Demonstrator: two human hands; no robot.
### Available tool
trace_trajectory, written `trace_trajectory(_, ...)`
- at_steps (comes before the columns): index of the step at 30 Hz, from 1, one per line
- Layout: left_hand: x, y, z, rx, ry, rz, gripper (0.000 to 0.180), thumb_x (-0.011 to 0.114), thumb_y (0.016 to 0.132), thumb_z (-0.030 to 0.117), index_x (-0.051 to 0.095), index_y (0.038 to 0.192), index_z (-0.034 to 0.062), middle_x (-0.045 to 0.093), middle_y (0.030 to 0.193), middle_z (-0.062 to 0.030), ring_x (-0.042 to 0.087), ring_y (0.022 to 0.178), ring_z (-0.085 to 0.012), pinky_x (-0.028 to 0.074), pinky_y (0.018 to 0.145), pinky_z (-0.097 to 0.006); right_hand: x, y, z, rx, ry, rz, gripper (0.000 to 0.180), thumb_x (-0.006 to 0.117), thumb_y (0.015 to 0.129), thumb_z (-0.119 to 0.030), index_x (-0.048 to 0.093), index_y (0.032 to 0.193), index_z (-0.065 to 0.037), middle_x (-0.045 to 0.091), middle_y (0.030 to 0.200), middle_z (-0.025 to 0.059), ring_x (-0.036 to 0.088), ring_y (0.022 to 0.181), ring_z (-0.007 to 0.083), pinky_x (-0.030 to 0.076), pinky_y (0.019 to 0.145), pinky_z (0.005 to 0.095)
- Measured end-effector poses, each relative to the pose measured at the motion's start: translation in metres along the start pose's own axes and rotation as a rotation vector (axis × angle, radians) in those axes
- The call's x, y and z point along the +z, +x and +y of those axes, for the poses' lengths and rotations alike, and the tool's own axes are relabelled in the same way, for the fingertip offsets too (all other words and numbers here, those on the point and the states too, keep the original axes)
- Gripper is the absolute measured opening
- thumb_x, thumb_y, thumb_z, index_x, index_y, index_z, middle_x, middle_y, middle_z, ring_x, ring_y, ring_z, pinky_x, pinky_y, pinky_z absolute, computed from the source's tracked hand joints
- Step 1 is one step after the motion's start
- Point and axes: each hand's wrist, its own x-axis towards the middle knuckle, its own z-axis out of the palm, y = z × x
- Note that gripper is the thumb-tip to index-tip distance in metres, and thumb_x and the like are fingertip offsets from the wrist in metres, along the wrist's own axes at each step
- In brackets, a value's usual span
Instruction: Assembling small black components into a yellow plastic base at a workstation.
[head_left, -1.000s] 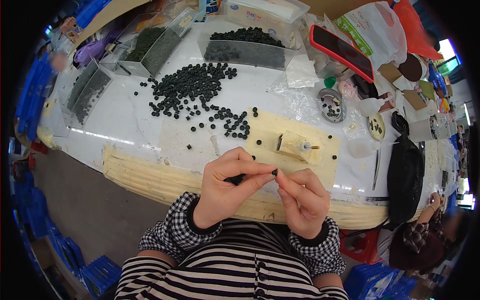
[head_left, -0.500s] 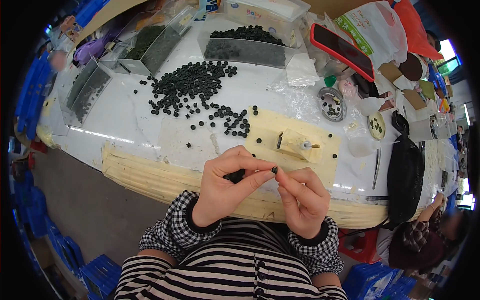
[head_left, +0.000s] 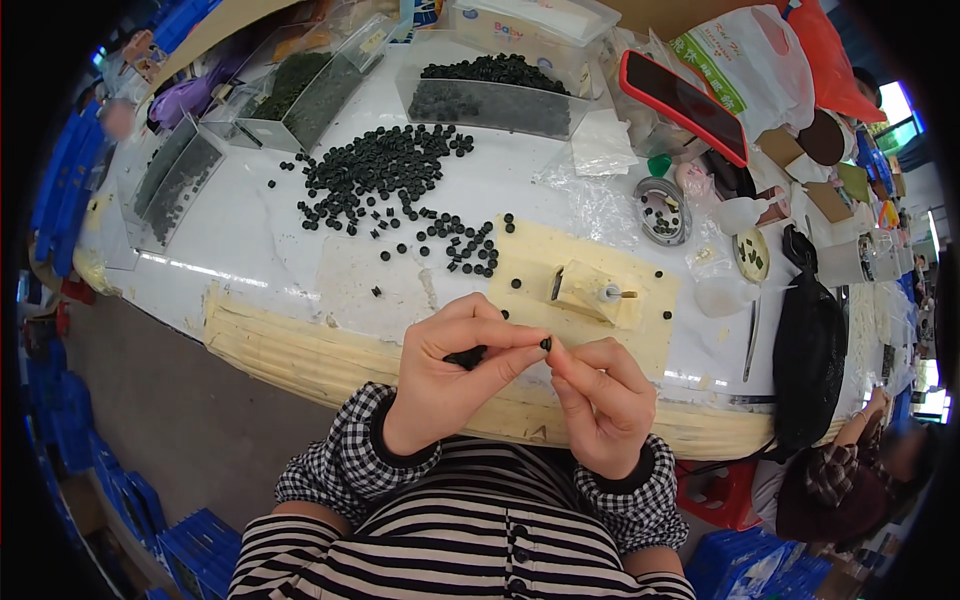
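Between the fingertips of my left hand [head_left: 455, 365] is a small round black part [head_left: 546, 343], pinched over the table's front edge. More black parts [head_left: 466, 357] show in the curl of that same hand. My right hand [head_left: 605, 400] meets it from the right, thumb and fingers closed, its fingertips touching the pinched part or right beside it; whether it grips the part too is hard to see. Just beyond my hands, a small yellowish block fixture with a metal pin [head_left: 600, 292] stands on a cream sheet [head_left: 530, 245]. A large pile of the black parts [head_left: 375, 170] is spread farther left.
Clear bins of black parts [head_left: 490, 115] and dark small pieces [head_left: 300, 95] line the back. A red-cased phone [head_left: 685, 105] leans at the back right. Farther right are a round metal dish [head_left: 663, 212], tweezers [head_left: 752, 340] and a black bag [head_left: 808, 350]. Another person [head_left: 850, 480] sits at far right.
Both hands stay almost in place around the small black part, shifting only very slightly. Nothing on the table has visibly moved.
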Motion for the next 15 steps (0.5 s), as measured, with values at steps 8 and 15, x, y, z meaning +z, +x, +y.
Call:
trace_trajectory(8,-0.0013,0.0014,0.0,-0.056,-0.046,-0.01,0.019,0.071,0.079,-0.002,0.072,0.097,0.0025,0.054,0.073,0.0005,0.048,0.065,-0.0057,0.039,0.06,-0.019,0.0006,-0.0014,-0.0008,0.025,0.007,0.022,0.035,0.069,0.076,0.005,0.069,0.11,-0.003,0.062,0.084,0.0078,0.057,0.069,0.0171,0.046,0.059,0.0247)
trace_trajectory(15,-0.0007,0.0019,0.0008,-0.058,-0.039,-0.012,0.018,0.072,0.078,-0.002,0.073,0.096,0.0025,0.054,0.073,0.0002,0.048,0.065,-0.0056,0.039,0.059,-0.019,0.0001,0.0003,-0.0013,-0.01,-0.023,0.019,0.036,0.071,0.075,0.005,0.069,0.11,-0.002,0.062,0.083,0.0075,0.056,0.068,0.0172,0.045,0.058,0.0251)
